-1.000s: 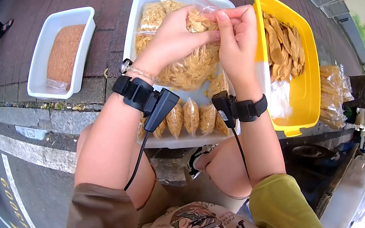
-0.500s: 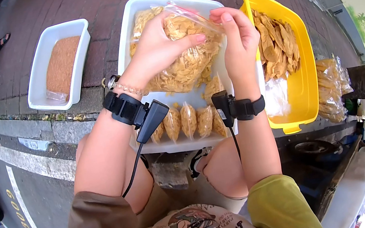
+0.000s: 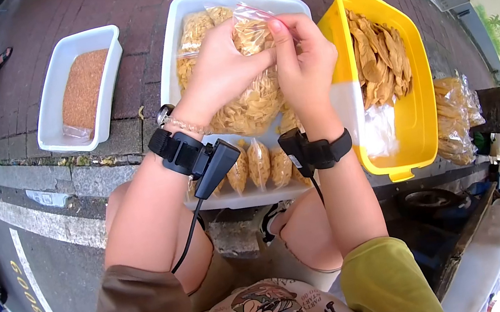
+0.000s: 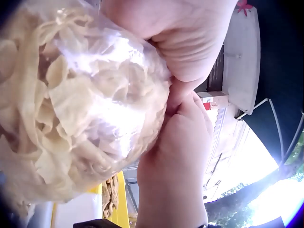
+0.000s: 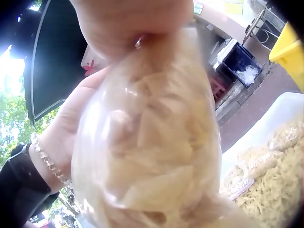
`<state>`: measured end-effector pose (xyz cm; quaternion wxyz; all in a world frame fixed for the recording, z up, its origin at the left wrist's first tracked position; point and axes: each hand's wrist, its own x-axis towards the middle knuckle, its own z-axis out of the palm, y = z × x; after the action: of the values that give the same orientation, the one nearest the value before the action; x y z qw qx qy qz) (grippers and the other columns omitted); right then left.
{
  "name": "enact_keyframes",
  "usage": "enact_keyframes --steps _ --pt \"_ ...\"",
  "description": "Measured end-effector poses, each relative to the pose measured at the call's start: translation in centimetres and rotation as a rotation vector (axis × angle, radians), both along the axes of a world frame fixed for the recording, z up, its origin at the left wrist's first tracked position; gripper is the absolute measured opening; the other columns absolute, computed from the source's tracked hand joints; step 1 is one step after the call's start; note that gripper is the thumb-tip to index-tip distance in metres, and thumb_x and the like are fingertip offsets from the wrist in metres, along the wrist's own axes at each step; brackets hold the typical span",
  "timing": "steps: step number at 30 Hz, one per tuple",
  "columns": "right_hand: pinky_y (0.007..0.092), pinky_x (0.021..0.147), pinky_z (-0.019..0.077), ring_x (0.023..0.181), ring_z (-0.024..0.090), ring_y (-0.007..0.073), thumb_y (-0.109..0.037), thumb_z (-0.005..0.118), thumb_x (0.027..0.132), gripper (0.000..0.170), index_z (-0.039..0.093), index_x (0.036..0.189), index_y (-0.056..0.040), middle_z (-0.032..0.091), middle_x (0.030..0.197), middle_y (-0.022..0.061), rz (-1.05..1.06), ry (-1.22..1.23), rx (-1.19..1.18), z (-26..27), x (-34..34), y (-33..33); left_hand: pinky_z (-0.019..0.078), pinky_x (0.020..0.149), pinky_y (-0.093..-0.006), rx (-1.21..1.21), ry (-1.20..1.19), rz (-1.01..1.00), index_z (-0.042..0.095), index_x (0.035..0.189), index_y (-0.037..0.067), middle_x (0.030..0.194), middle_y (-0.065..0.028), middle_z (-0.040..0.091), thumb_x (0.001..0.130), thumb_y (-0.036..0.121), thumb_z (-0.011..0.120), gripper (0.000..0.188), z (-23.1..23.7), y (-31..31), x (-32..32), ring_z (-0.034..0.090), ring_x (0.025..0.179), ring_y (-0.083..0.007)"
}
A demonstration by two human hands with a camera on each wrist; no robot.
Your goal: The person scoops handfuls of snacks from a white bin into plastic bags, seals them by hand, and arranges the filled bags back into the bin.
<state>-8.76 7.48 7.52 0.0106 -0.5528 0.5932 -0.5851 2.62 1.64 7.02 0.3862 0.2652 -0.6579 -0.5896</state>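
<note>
Obs. 1: We see a clear bag (image 3: 249,112) of pale, thin flakes, held over the large white tub (image 3: 238,200). Its full body hangs below both hands. Its long axis runs up from that bulk to a narrower neck; in the head view it leans a little to the right toward the top, where a pink strip (image 3: 258,12) crosses the mouth.

Obs. 2, grip: our left hand (image 3: 221,73) holds the bag at the left of its neck, fingers partly hidden behind the plastic and thumb reaching across toward the right. Our right hand (image 3: 309,65) has thumb and forefinger closed on the right end of the strip. The right hand is thus nearer that end, the left nearer the bag's body. In the left wrist view our hands meet beside the bag; we cannot tell exactly where each fingertip presses.

Obs. 3, surroundings: small filled bags (image 3: 258,164) stand in a row at our side of the white tub. To the right, a yellow tub (image 3: 425,132) holds brown flat pieces (image 3: 374,64); well to the left, a smaller white tub (image 3: 44,128) holds reddish-brown grains (image 3: 85,85).
</note>
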Motion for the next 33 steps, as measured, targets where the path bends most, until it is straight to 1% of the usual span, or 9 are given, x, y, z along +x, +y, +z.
enact_keyframes --steps 4,10,12,15,19,24,27,30,33 --pt "0.028 0.053 0.0452 0.056 0.058 0.02 -0.007 0.063 0.086 0.006 0.065 0.086 -0.0012 0.063 0.068 0.0111 0.02 -0.048 0.006 0.2 0.1 0.1 0.0494 0.076 -0.0276 0.011 0.045 -0.018 0.06 0.11 -0.001 0.1 -0.0089 0.066 0.077 0.019 0.073 0.041 -0.5 0.0 -0.2 0.062 0.087 -0.0133" --pt "0.0264 0.053 0.0439 0.055 0.057 0.0164 -0.006 0.064 0.085 0.005 0.066 0.084 -0.0012 0.062 0.066 0.0101 0.072 0.075 -0.099 0.6 -0.3 0.1 0.048 0.074 -0.0266 0.348 -0.037 -0.107 0.057 0.115 -0.004 0.096 -0.0079 0.064 0.075 0.029 0.075 0.055 0.6 0.4 0.4 0.061 0.084 -0.0135" --pt "0.026 0.053 0.044 0.056 0.057 0.0154 -0.006 0.064 0.085 0.006 0.065 0.083 -0.0002 0.061 0.066 0.0093 0.089 0.072 -0.041 0.1 -0.4 0.2 0.0476 0.084 -0.0268 0.44 -0.12 -0.164 0.052 0.12 -0.003 0.111 -0.0093 0.06 0.084 0.016 0.066 0.043 1.8 0.7 0.8 0.059 0.1 -0.0145" --pt "0.0256 0.055 0.0444 0.06 0.058 0.0152 -0.006 0.065 0.085 0.007 0.065 0.083 0.0011 0.062 0.072 0.0085 0.167 0.056 -0.031 0.5 -1.0 0.2 0.0472 0.075 -0.0263 0.33 -0.05 -0.181 0.06 0.11 -0.005 0.096 -0.0086 0.065 0.075 0.029 0.075 0.051 -0.2 -0.2 0.4 0.061 0.086 -0.013" --pt "0.0274 0.069 0.0449 0.079 0.058 0.0149 -0.009 0.062 0.087 0.011 0.066 0.085 0.0004 0.062 0.085 0.0068 0.189 -0.025 -0.136 0.8 -2.6 0.0 0.0482 0.076 -0.0262 0.297 -0.019 -0.154 0.061 0.108 -0.002 0.098 -0.008 0.066 0.075 0.024 0.077 0.044 -0.4 -0.4 0.4 0.062 0.089 -0.0129" --pt "0.0276 0.078 0.0408 0.083 0.052 0.0146 -0.013 0.058 0.089 0.013 0.066 0.088 -0.0025 0.063 0.086 0.0057 0.152 -0.238 -0.101 0.7 -4.3 0.3 0.0503 0.079 -0.0268 0.25 0.101 -0.088 0.062 0.106 0.002 0.098 -0.006 0.066 0.076 0.018 0.078 0.037 0.7 -0.5 0.8 0.062 0.09 -0.0122" --pt "0.0314 0.081 0.0411 0.085 0.051 0.0203 -0.013 0.063 0.084 0.011 0.067 0.091 -0.0056 0.063 0.089 0.0053 0.148 0.011 -0.017 0.8 -4.4 0.4 0.0501 0.084 -0.0275 0.167 0.011 -0.105 0.058 0.117 0.0 0.109 -0.0069 0.065 0.082 0.013 0.072 0.04 0.7 -0.8 1.1 0.062 0.097 -0.012" --pt "0.0345 0.085 0.0397 0.09 0.05 0.0243 -0.014 0.067 0.08 0.015 0.067 0.093 -0.0071 0.063 0.092 0.0052 0.063 0.36 -0.06 1.1 -3.7 0.5 0.0501 0.078 -0.0254 0.21 0.131 -0.125 0.061 0.108 0.002 0.099 -0.0052 0.066 0.077 0.019 0.077 0.039 0.6 -0.9 0.9 0.062 0.09 -0.0104" --pt "0.0358 0.088 0.0372 0.096 0.049 0.0257 -0.015 0.068 0.077 0.022 0.066 0.098 -0.0076 0.063 0.094 0.0052 0.095 0.367 -0.06 1.1 -2.9 0.5 0.0501 0.077 -0.0253 0.202 0.097 -0.118 0.061 0.109 0.001 0.1 -0.0049 0.066 0.078 0.018 0.076 0.038 0.7 -0.9 0.9 0.062 0.09 -0.0098"
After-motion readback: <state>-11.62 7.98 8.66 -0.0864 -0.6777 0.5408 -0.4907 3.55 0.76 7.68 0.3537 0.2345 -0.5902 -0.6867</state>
